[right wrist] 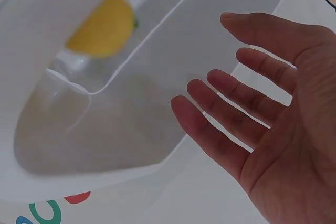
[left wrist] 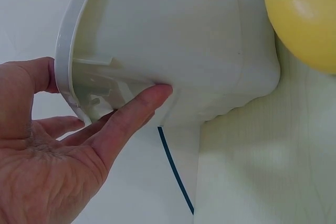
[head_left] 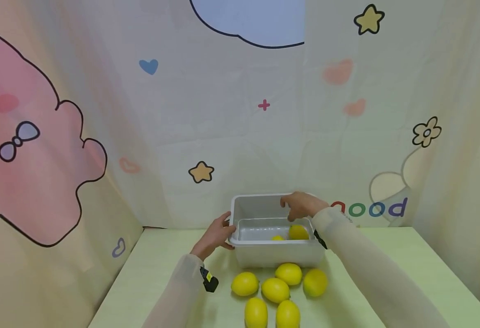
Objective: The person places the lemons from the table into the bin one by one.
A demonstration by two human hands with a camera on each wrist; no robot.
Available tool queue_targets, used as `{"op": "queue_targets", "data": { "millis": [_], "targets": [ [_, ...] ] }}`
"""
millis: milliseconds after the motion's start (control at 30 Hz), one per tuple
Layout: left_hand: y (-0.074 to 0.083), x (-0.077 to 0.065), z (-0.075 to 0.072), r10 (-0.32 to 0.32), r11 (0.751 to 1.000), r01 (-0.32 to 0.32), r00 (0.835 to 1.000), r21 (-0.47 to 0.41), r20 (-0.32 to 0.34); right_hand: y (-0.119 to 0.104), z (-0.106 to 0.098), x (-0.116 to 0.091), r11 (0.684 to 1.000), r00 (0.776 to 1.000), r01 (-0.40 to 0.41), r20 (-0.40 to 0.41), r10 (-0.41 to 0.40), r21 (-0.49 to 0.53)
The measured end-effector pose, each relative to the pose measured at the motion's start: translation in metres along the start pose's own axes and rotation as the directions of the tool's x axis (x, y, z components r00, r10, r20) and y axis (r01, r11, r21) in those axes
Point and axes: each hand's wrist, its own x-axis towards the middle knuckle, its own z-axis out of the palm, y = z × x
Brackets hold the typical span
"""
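A white plastic bin (head_left: 281, 253) stands on the table with lemons inside; a whole lemon (head_left: 298, 232) and part of another lemon (head_left: 278, 238) show over its front wall. My left hand (head_left: 217, 232) grips the bin's left end at the rim. Up close in the left wrist view, one finger (left wrist: 134, 111) lies along the bin's outer wall below the lip. Over the right part of the bin is my right hand (head_left: 303, 205). The right wrist view shows that hand (right wrist: 278, 145) with spread fingers, holding nothing, and a lemon (right wrist: 105, 27) lower down in the bin.
Several yellow lemons (head_left: 275, 290) lie on the pale table (head_left: 358, 282) in front of the bin, the nearest ones at the bottom of the head view. A printed curtain (head_left: 240, 136) hangs close behind the bin, with more cloth at both sides.
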Motion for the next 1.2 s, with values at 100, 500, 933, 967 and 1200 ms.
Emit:
{"op": "queue_targets", "data": {
  "millis": [100, 500, 933, 967, 1200],
  "targets": [
    [0.000, 0.002, 0.001, -0.003, 1.000, 0.003, 1.000, 0.005, 0.000, 0.000, -0.001, -0.003, 1.000, 1.000, 0.003, 0.002, -0.003, -0.006],
    [0.002, 0.001, 0.002, -0.020, 1.000, 0.020, 1.000, 0.003, 0.000, -0.005, -0.005, -0.020, 0.981, 0.986, 0.145, -0.068, -0.155, -0.130],
    [0.004, -0.002, 0.003, -0.010, 1.000, 0.011, 0.999, 0.011, -0.033, -0.014, -0.012, -0.048, 0.980, 0.979, 0.141, -0.126, -0.159, -0.142],
    [0.004, -0.002, 0.004, -0.009, 1.000, 0.009, 0.999, 0.009, -0.032, -0.015, -0.012, -0.050, 0.980, 0.978, 0.141, -0.132, -0.160, -0.142],
    [0.002, 0.000, 0.004, -0.011, 1.000, 0.011, 1.000, 0.003, -0.027, -0.018, -0.008, -0.070, 0.963, 0.956, 0.194, -0.186, -0.229, -0.187]
  ]
}}
